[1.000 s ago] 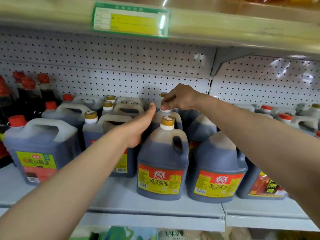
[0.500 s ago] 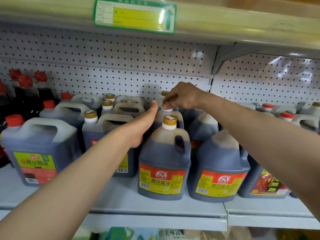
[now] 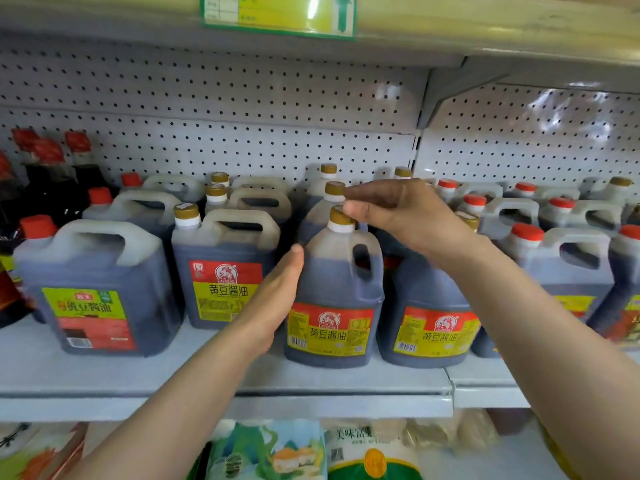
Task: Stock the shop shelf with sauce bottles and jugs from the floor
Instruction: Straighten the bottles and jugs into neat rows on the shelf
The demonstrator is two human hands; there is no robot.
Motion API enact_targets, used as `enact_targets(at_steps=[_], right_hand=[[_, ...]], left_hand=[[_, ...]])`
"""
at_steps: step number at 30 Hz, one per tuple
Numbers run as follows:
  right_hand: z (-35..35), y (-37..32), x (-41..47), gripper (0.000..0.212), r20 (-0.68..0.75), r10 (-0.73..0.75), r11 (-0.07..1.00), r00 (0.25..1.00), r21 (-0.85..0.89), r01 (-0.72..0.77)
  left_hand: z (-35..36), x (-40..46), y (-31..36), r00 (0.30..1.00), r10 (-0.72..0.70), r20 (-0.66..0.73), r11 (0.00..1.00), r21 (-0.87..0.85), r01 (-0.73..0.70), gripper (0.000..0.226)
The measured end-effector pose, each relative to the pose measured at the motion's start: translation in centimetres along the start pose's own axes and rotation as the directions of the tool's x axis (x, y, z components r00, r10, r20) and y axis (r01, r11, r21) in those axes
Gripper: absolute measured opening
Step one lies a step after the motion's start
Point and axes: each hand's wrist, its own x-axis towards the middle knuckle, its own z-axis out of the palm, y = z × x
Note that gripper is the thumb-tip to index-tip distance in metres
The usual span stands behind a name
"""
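- Dark brown sauce fills the front jug [image 3: 334, 292], which stands on the shelf [image 3: 221, 379] with its red and yellow label facing out.
- The left hand [image 3: 277, 292] lies flat against the side of this jug, fingers straight — it presses, it does not grip.
- The right hand [image 3: 391, 211] is above it, thumb and fingers pinching the gold cap [image 3: 341, 216] of the same jug.
- Behind the right hand more gold-capped jugs stand in a row up to the pegboard [image 3: 242, 133]; to its right, red-capped jugs [image 3: 561, 268] are packed close.
- The task looks well along: the shelf is nearly full, and this jug seems only to need a last straightening. What is left on the floor I cannot see.
- Room is small — a neighbour jug [image 3: 433, 320] almost touches on the right side, and left of the left hand another jug [image 3: 221, 271] stands just beside.
- A bare strip of shelf stays in front, before the edge, so pulling forward has some room.
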Motion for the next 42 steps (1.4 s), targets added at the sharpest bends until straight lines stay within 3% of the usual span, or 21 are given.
enact_targets(at_steps=[4,8,14,17,28,32,35,37,39,42], right_hand=[[1.4,0.6,-1.3,0.056,-0.013,0.068,0.993,0.998,-0.098,-0.069],[2.0,-0.3,-1.4,0.051,-0.107,0.080,0.970,0.991,-0.220,-0.102],[2.2,-1.6,-1.7,0.042,-0.201,0.089,0.913,0.975,-0.375,-0.160],[2.1,-1.8,-1.9,0.042,-0.211,0.078,0.912,0.974,-0.379,-0.155],[2.1,-1.1,-1.8,0.043,-0.208,0.115,0.941,0.971,-0.292,-0.174],[2.9,-3.2,-2.0,0.055,-0.285,0.067,0.907,0.956,-0.383,-0.177],[5.9,-5.6,-2.3,0.060,-0.322,-0.059,0.971,0.945,-0.239,-0.021],[8.8,-6.5,-2.2,0.065,-0.261,-0.011,0.996,0.965,-0.092,-0.014],[12.0,-6.7,-2.1,0.063,-0.193,0.091,0.996,0.977,0.015,-0.090],[16.6,-5.1,-2.5,0.059,-0.179,0.240,0.968,0.954,0.121,-0.221]], left_hand=[[-0.1,-0.9,-0.8,0.997,-0.052,0.049,0.998,-0.039,0.054,0.059],[-0.3,-1.6,-0.5,0.997,-0.021,0.076,0.999,-0.022,0.023,0.081],[0.5,-1.9,-0.4,0.999,-0.018,0.029,0.998,-0.053,0.019,0.078],[0.9,-2.2,-0.2,1.000,-0.014,0.005,0.997,-0.072,0.014,0.062],[1.3,-3.1,-0.7,0.996,0.067,-0.059,0.996,-0.051,-0.070,0.070],[0.0,-3.9,-1.8,0.983,0.129,-0.134,0.991,0.049,-0.124,0.073],[-3.0,-4.8,-2.9,0.885,0.232,-0.405,0.972,0.080,-0.219,0.056],[-5.5,-4.8,-3.5,0.788,0.258,-0.559,0.961,0.066,-0.268,0.056],[-7.5,-4.1,-3.9,0.728,0.281,-0.626,0.955,0.109,-0.275,0.066],[-8.9,-3.3,-4.0,0.792,0.166,-0.588,0.986,0.070,-0.154,0.068]])
